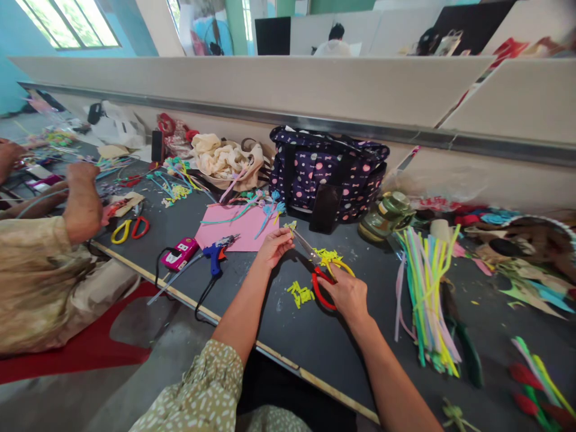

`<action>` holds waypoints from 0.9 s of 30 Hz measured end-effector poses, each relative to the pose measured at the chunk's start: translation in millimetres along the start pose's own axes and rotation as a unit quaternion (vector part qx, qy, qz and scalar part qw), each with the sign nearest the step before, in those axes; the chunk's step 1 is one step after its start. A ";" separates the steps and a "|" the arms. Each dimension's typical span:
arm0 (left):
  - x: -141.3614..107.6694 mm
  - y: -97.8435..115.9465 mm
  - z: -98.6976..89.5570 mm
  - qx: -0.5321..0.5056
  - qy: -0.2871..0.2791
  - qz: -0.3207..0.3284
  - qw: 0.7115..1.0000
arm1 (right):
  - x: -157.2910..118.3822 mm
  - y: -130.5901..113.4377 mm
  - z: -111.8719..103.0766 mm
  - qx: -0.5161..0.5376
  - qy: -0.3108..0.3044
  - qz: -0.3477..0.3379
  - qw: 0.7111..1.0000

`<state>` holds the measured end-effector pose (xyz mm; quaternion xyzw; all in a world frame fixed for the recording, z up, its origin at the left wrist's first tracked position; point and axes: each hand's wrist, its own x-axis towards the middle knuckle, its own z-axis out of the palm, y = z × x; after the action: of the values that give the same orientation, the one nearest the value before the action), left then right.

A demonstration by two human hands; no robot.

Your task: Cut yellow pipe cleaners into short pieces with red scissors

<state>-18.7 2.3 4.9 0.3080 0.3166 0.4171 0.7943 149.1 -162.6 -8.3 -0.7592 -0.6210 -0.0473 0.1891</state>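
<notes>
Scissor blades [306,245] shiny metal; handles [315,290] smooth plastic; tabletop [297,336] matt.

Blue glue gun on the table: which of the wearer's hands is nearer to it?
Left. The left hand is to the right of the blue glue gun, apart from it; the right hand, gripping the scissors, is farther to the right.

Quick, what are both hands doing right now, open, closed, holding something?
Left hand: closed, pinching a small greenish piece in the fingertips.
Right hand: closed, holding scissors by the handles.
</notes>
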 end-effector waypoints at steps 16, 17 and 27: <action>-1.3 4.1 1.4 -0.017 0.003 0.017 1.000 | 3.5 -10.4 -11.4 0.019 -0.021 0.019 0.999; -1.6 4.5 1.7 -0.016 0.004 0.018 1.000 | 2.9 -9.0 -9.7 0.014 -0.018 0.012 1.000; 0.3 4.1 -1.6 -0.004 0.008 0.029 1.000 | 1.4 -4.7 -5.7 0.005 0.001 -0.010 1.000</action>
<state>-21.6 4.8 6.9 0.3109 0.3118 0.4439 0.7804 145.8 -162.6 -1.5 -0.7518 -0.6286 -0.0467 0.1934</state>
